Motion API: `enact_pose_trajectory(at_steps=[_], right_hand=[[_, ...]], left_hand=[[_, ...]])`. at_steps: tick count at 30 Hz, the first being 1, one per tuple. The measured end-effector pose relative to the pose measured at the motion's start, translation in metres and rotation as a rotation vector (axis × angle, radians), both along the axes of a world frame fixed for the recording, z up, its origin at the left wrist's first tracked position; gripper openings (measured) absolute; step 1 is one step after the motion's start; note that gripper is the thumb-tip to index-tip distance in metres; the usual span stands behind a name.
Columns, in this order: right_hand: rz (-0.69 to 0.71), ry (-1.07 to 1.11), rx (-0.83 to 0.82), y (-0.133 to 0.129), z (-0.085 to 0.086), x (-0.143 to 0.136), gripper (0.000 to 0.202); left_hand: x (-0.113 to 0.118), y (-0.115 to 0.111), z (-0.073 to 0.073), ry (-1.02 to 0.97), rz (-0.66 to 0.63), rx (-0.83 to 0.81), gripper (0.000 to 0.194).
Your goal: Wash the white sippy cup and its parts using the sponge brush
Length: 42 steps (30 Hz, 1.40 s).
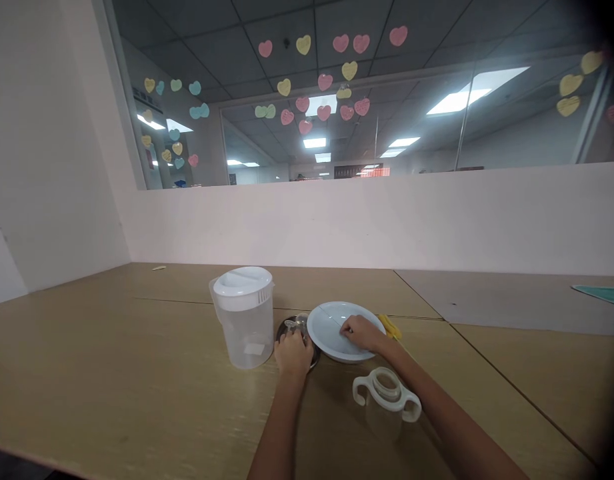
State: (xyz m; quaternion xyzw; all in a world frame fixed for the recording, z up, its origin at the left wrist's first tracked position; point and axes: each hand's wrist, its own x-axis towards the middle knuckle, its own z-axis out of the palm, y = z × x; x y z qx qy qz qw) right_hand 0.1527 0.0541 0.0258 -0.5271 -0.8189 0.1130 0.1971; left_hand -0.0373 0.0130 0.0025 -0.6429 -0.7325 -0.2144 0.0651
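Note:
My left hand (pixel 293 350) rests with curled fingers over a dark, round, shiny dish (pixel 315 359), at a small clear object (pixel 301 321) whose kind I cannot make out. The hand covers much of both. To the right, a white plate (pixel 344 353) lies under my right hand (pixel 361 331), whose fingers are pinched together above its inner surface. A faint thin line on the plate runs up to these fingertips; what they hold is too small to name. Left of my left hand stands a translucent pitcher (pixel 247 333) with a white lid. A two-handled clear cup (pixel 385 393) stands beside my right forearm.
Behind my right wrist lies a yellow object (pixel 391 327), partly hidden by the plate and arm. A teal flat item (pixel 604 294) is at the far right of the wooden table (pixel 137 373). The low wall (pixel 337 223) borders the table's back, with a window above.

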Motion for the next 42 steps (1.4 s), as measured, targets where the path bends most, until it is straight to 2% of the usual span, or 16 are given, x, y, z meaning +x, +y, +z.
enact_pose_trajectory(at_steps=[6,10,17,23,32,37,42], right_hand=[[-0.126,0.12,0.103,0.004,0.021,0.014,0.032],[-0.193,0.331,0.158,-0.001,0.038,0.022,0.028],[-0.198,0.549,0.275,-0.01,0.058,0.039,0.021],[-0.199,0.659,0.325,-0.02,0.073,0.049,0.022],[-0.211,0.643,0.342,-0.028,0.081,0.046,0.022],[-0.21,0.633,0.361,-0.03,0.081,0.046,0.022],[-0.217,0.645,0.36,-0.028,0.081,0.049,0.023]], left_hand=[[0.0,0.0,-0.001,0.001,0.038,0.025,0.038],[0.002,0.0,-0.002,-0.002,0.045,0.039,0.039],[-0.002,0.0,0.002,-0.006,0.041,0.026,0.023],[-0.004,-0.002,0.002,0.045,0.046,-0.103,0.03],[-0.005,-0.003,0.003,0.051,0.012,-0.141,0.032],[-0.004,-0.002,0.0,0.08,0.054,-0.077,0.034],[-0.007,-0.001,-0.004,0.085,0.092,-0.126,0.034]])
